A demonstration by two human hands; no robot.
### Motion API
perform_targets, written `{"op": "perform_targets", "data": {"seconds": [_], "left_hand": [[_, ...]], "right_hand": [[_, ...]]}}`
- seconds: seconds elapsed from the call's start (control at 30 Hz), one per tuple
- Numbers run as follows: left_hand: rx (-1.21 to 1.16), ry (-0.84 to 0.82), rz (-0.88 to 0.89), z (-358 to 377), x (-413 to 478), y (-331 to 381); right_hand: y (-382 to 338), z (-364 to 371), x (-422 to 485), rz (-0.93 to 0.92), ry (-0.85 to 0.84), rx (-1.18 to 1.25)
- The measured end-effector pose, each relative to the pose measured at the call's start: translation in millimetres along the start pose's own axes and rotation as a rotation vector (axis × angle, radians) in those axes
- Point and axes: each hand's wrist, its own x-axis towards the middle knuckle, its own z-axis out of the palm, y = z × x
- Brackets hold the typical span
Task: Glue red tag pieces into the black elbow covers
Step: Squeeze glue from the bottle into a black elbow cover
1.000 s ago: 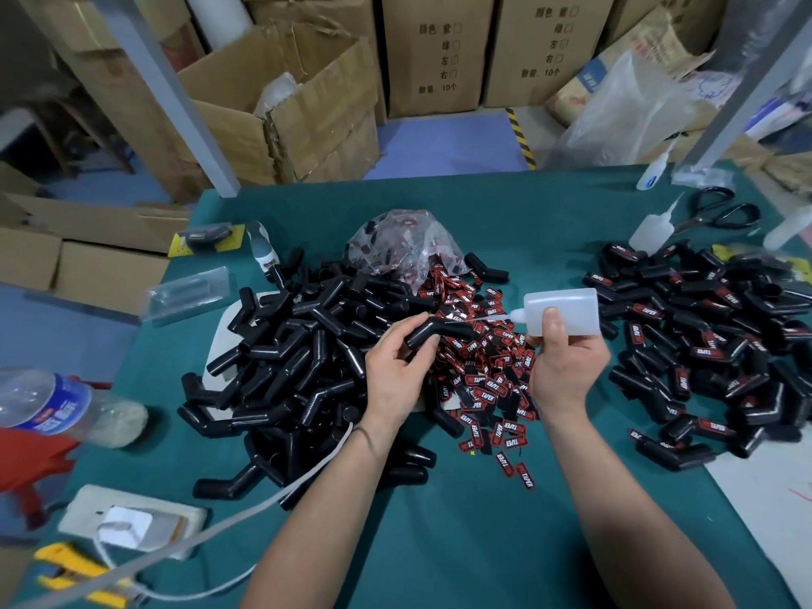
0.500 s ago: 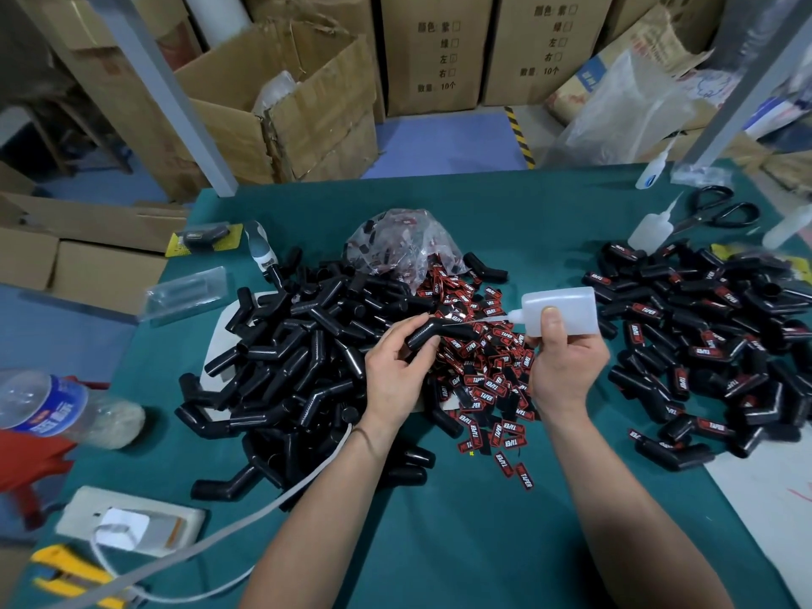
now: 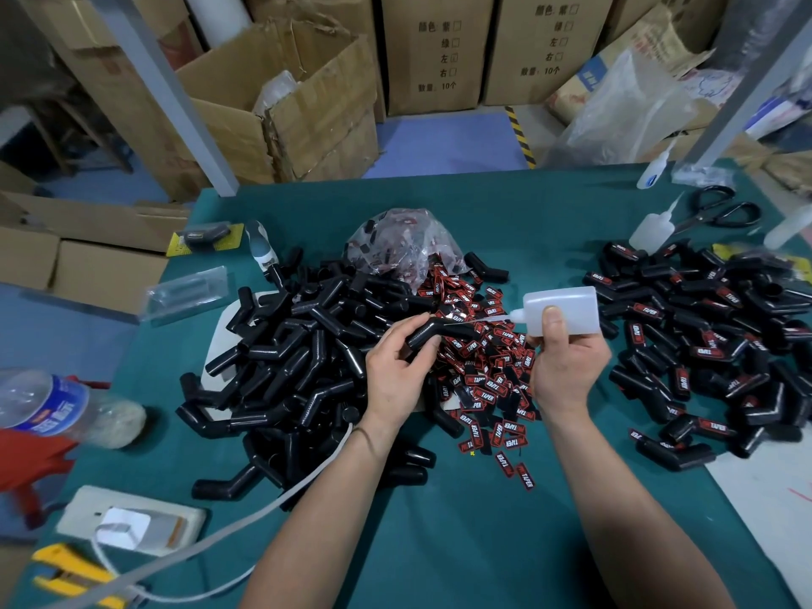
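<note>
While your left hand (image 3: 395, 380) grips the black bent plastic elbow cover (image 3: 444, 331) | right hand (image 3: 567, 371) clamps the white plastic glue bottle (image 3: 571, 298), nozzle unmoved | gluing likely continues.

On the table (image 3: 461, 542), a heap of elbow covers (image 3: 299, 358) lies left, loose tags (image 3: 487, 389) in the middle, tagged covers (image 3: 712, 345) right, scissors (image 3: 720, 211) behind them.
</note>
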Motion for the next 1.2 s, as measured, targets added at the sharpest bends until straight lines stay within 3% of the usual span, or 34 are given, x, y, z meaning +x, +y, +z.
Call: {"op": "perform_targets", "data": {"seconds": [1.2], "left_hand": [[0.014, -0.012, -0.006, -0.7, 0.0, -0.7]], "right_hand": [[-8.1, 3.5, -0.5, 0.045, -0.011, 0.006]]}}
